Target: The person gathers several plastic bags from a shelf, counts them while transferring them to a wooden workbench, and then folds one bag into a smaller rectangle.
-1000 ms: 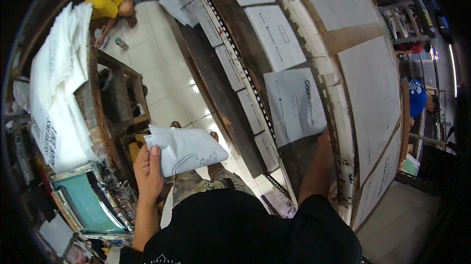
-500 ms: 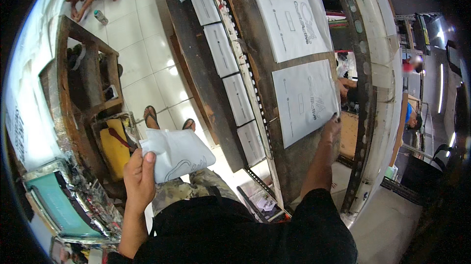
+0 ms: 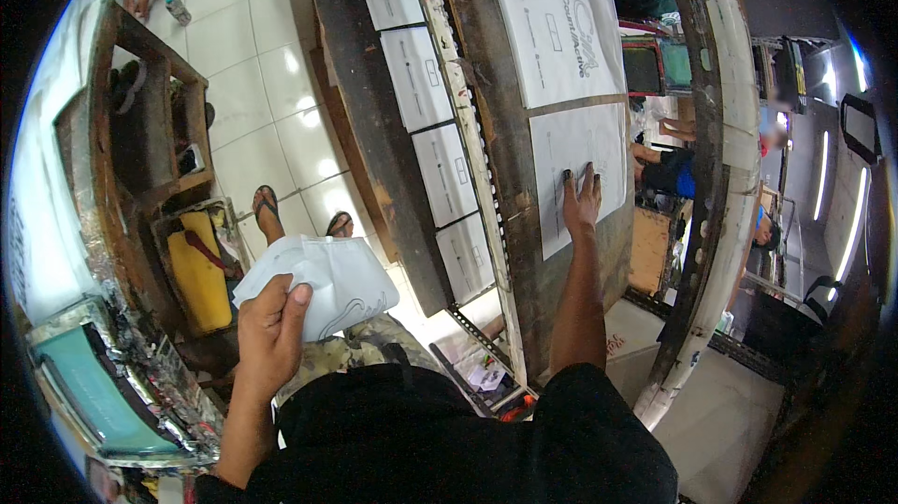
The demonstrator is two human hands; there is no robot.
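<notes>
My left hand (image 3: 267, 331) is closed around a folded bundle of thin white printed sheets (image 3: 327, 279), held in front of my legs. Dark outline print shows on the bundle's lower right part. On the dark wooden board to the right, my right hand (image 3: 582, 209) lies with its fingers spread over a white printed sheet (image 3: 552, 144), covering part of its print. Dark stains mark those fingertips. Beyond it on the same board lies another white sheet (image 3: 552, 36) with black lettering and a small box outline. Whether the sheets are cloth or plastic, I cannot tell.
A lower shelf carries a row of smaller white printed pieces (image 3: 454, 176). A perforated metal rail (image 3: 468, 120) separates it from the board. At left stand a wooden rack (image 3: 103, 120) and a teal-meshed frame (image 3: 108, 396). Other people sit at the far left and right.
My right hand has gone from the near sheet's right edge to lying over its middle. My left hand still holds the bundle, now slightly lower and farther left. The whole view has shifted somewhat.
</notes>
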